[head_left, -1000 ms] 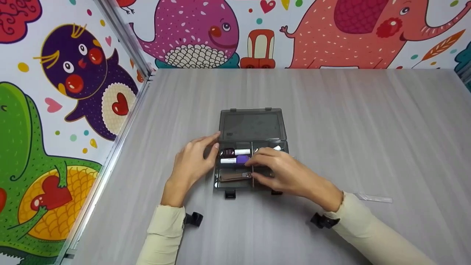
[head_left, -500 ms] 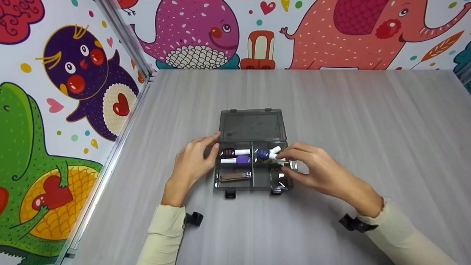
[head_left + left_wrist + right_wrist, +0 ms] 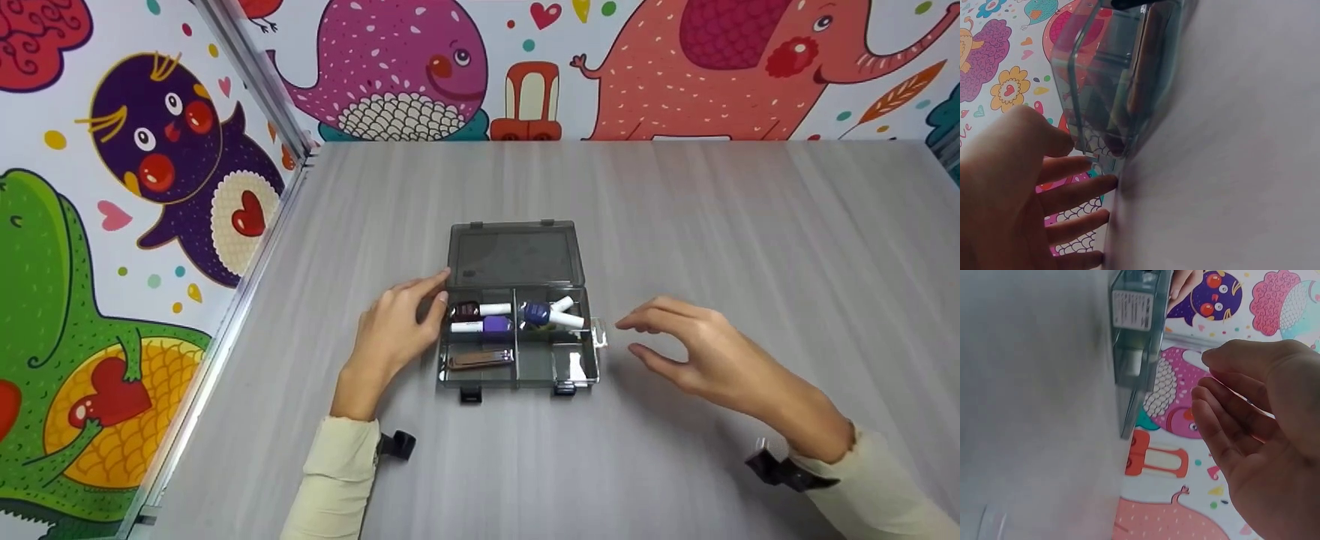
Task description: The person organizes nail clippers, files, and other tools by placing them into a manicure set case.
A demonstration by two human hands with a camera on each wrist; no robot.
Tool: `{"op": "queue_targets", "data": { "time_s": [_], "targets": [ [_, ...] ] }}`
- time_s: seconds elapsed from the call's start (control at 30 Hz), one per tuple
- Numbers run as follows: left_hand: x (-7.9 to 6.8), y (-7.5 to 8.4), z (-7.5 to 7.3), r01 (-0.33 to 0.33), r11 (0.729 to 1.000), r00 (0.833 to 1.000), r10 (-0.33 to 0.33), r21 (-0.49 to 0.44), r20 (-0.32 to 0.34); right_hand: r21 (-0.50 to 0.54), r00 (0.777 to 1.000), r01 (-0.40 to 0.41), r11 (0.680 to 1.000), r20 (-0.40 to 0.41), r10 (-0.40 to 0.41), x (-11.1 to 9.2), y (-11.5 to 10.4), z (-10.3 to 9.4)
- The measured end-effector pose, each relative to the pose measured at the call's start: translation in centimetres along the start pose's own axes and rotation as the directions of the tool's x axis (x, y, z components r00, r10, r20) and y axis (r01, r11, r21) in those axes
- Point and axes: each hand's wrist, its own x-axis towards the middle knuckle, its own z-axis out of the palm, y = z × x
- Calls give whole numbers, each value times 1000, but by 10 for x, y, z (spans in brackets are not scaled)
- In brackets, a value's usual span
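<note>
A see-through grey organizer box (image 3: 534, 367) lies on the table with its lid (image 3: 516, 256) folded back. In its back left compartment are a dark red nail polish bottle (image 3: 465, 310) and a purple one (image 3: 496, 325), both white-capped. A blue nail polish bottle (image 3: 535, 313) lies at back right beside two white caps (image 3: 566, 319). A nail clipper (image 3: 480, 360) fills the front left compartment. My left hand (image 3: 394, 326) rests its thumb and forefinger against the box's left side, fingers straight. Right of the box, my right hand (image 3: 694, 341) is apart from it, fingers relaxed, holding nothing.
A white label (image 3: 1132, 310) shows on the box's side in the right wrist view. Two dark latches (image 3: 471, 394) hang at the box's front. A clear strip (image 3: 992, 523) lies on the table. Cartoon-printed walls stand behind and at left.
My right hand has moved right, from over the middle of the box to beyond its right side, uncovering the right-hand compartments. My left hand has stayed in place.
</note>
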Motion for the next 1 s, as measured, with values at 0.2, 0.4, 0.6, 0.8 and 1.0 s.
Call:
{"op": "queue_targets", "data": {
  "time_s": [0.2, 0.4, 0.6, 0.8, 1.0],
  "targets": [
    [0, -1, -1, -3, 1000, 1000, 3, -4, 1, -39, 999, -42, 998, 6, 42, -20, 10, -13],
    [0, -1, -1, 11, 1000, 1000, -11, -1, 9, -62, 997, -76, 995, 18, 77, -39, 18, -22],
    [-1, 0, -2, 14, 1000, 1000, -14, -1, 12, -42, 994, -96, 994, 40, 98, -60, 25, -29],
    [0, 2, -2, 14, 1000, 1000, -14, -10, 10, -48, 983, -162, 986, 78, 166, -80, 31, -35],
    [0, 2, -2, 12, 1000, 1000, -12, -10, 12, -51, 970, -206, 977, 118, 211, -95, 36, -37]
  ]
}}
